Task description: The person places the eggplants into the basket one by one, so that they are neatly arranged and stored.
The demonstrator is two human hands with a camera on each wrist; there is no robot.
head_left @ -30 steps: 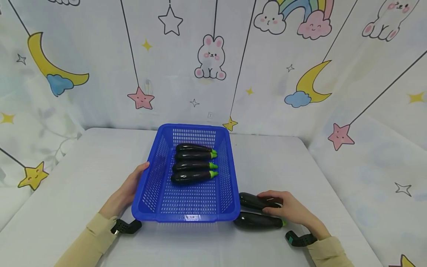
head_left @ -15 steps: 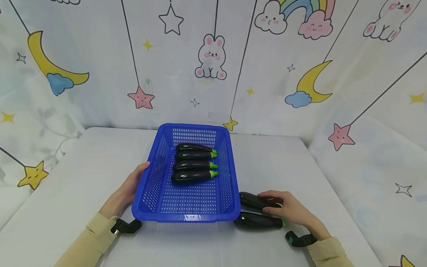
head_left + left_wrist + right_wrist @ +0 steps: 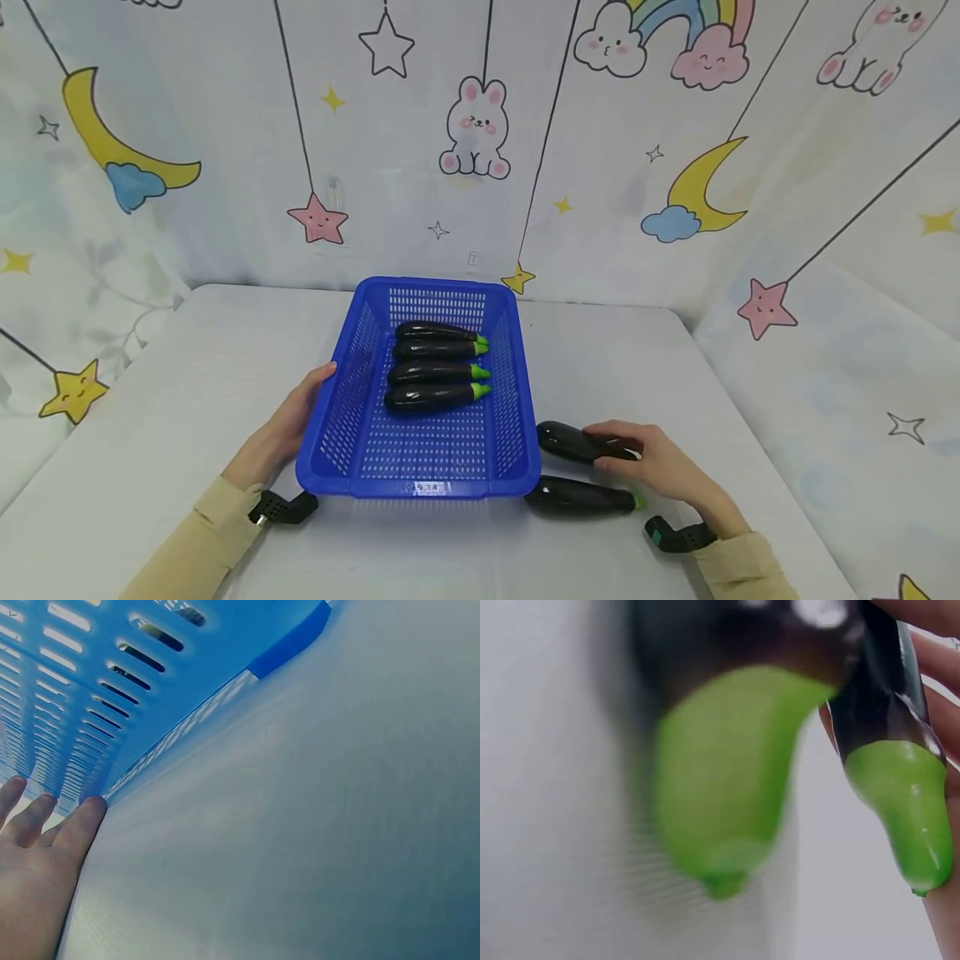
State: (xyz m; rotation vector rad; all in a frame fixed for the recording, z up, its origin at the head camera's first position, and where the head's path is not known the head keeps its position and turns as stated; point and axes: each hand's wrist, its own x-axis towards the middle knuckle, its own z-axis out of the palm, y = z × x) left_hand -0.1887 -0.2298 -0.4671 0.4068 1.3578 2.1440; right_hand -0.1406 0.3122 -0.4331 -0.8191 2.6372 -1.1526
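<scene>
A blue plastic basket [image 3: 442, 450] with slotted walls stands in the middle of the table. Inside it several dark eggplants [image 3: 429, 398] lie in rows, green stems to the right. My left hand [image 3: 288, 421] rests against the basket's left side; in the left wrist view its fairly straight fingers [image 3: 82, 825] touch the slotted wall. To the right of the basket, my right hand [image 3: 648, 458] grips an eggplant [image 3: 564, 440] from above, its green cap [image 3: 900, 795] showing beside the palm in the right wrist view. A second eggplant [image 3: 577, 497] lies just nearer the front.
The white-covered table [image 3: 615, 358] ends at a white curtain [image 3: 405, 150] printed with stars, moons and rabbits, which also hangs at both sides. Black wrist cameras [image 3: 678, 537] are strapped on both forearms.
My right hand has shifted slightly away from me with its eggplant, widening the gap to the eggplant in front. The left hand and basket stay where they were.
</scene>
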